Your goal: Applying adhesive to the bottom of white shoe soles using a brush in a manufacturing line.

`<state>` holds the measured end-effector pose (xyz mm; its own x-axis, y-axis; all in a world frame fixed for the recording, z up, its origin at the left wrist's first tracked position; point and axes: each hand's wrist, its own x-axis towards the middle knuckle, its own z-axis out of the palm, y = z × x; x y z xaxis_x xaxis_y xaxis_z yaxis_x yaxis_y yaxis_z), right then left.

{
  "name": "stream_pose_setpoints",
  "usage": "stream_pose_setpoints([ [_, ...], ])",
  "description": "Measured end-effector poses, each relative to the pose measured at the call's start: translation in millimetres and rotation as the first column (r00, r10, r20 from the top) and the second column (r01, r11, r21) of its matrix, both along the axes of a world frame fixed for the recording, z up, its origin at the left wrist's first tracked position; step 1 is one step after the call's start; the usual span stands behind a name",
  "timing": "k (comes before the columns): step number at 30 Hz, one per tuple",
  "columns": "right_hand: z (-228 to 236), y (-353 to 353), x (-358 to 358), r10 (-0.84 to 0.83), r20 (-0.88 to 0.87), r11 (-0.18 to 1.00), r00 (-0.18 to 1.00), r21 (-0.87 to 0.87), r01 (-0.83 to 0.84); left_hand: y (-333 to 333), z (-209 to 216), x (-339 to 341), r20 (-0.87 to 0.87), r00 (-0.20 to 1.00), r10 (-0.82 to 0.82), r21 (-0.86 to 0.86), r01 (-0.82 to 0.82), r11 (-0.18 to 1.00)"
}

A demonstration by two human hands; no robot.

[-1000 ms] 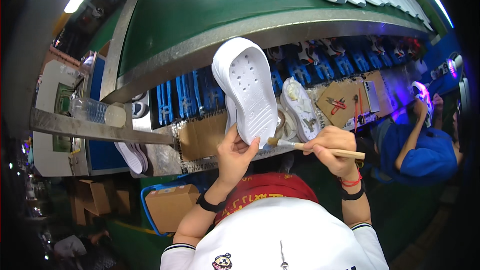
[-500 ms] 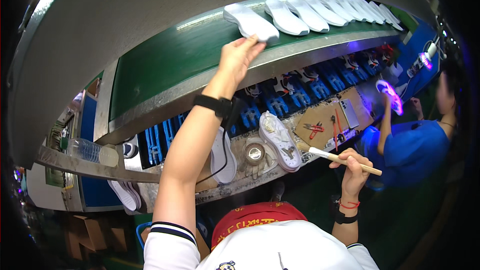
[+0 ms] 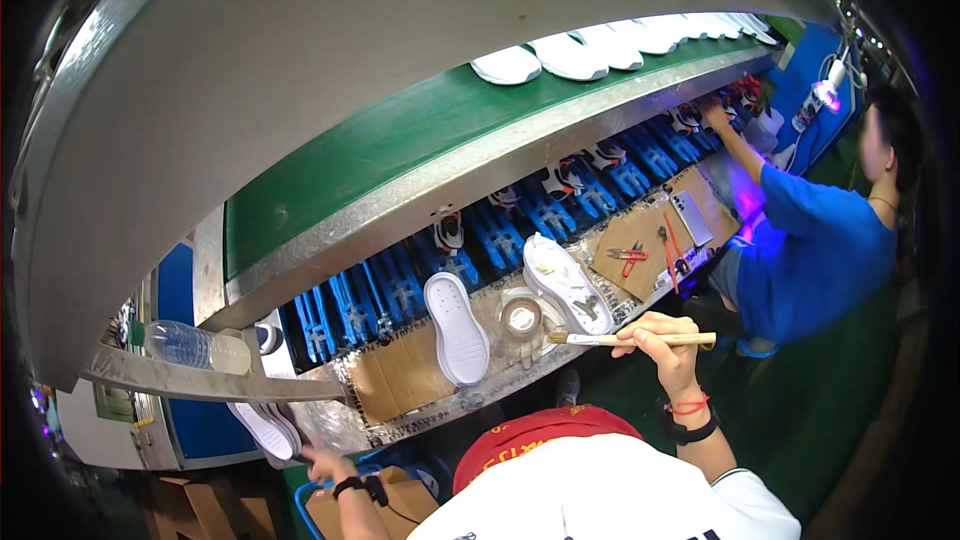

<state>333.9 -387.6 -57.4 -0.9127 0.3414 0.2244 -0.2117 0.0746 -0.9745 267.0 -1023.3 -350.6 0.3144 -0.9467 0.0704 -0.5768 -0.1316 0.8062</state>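
Observation:
My right hand (image 3: 664, 348) grips a wooden-handled paintbrush (image 3: 690, 339), its bristles pointing left near the bench's front edge. At lower left my left hand (image 3: 330, 464) is stretched out with fingers apart, holding nothing I can see, close beside several stacked white shoe soles (image 3: 262, 430). A single white sole (image 3: 457, 330) lies on the bench, next to a cardboard sheet (image 3: 400, 377). Just left of the brush tip sits a round container (image 3: 522, 318) on what looks like a pale glove. Behind it is another white sole (image 3: 560, 275) with small scraps inside.
Beyond the bench, white soles (image 3: 570, 58) line a green conveyor belt (image 3: 400, 135). Blue racks (image 3: 550, 215) stand below it. Red snips (image 3: 628, 258) and a phone (image 3: 691, 218) lie at right. A co-worker in blue (image 3: 820, 250) reaches toward the racks. A plastic bottle (image 3: 185, 345) lies at left.
My left hand has let go of the white sole on the belt and swung down to the stacked soles at lower left. The brush has shifted left and levelled. The co-worker's arm now reaches forward.

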Motion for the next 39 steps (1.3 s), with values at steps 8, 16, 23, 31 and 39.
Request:
stream_pose_setpoints([
  [8,-1.6,-40.4,-8.7,0.075,0.123,0.996,0.99,0.039,-0.081,-99.3,21.6,26.0,-0.623,0.732,-0.274,0.396,0.598,0.697],
  [16,-6.8,-60.6,-12.2,0.084,0.119,0.994,0.989,0.054,-0.091,-146.4,10.6,-1.8,-0.665,0.715,-0.214,0.541,0.66,0.522],
  [23,-20.0,-61.0,-21.9,0.12,0.11,0.988,0.987,0.079,-0.129,-80.0,19.9,36.2,-0.853,0.511,-0.1,0.453,0.823,0.344],
  [31,-27.1,-42.0,-22.3,0.124,0.159,0.992,0.979,-0.048,-0.118,52.5,11.4,162.4,-0.86,0.446,-0.246,0.408,0.892,0.193],
  [39,-38.0,-28.9,-22.4,0.178,0.181,0.975,0.967,-0.164,-0.149,204.2,27.7,47.3,-0.878,0.329,-0.349,0.369,0.928,-0.055],
])
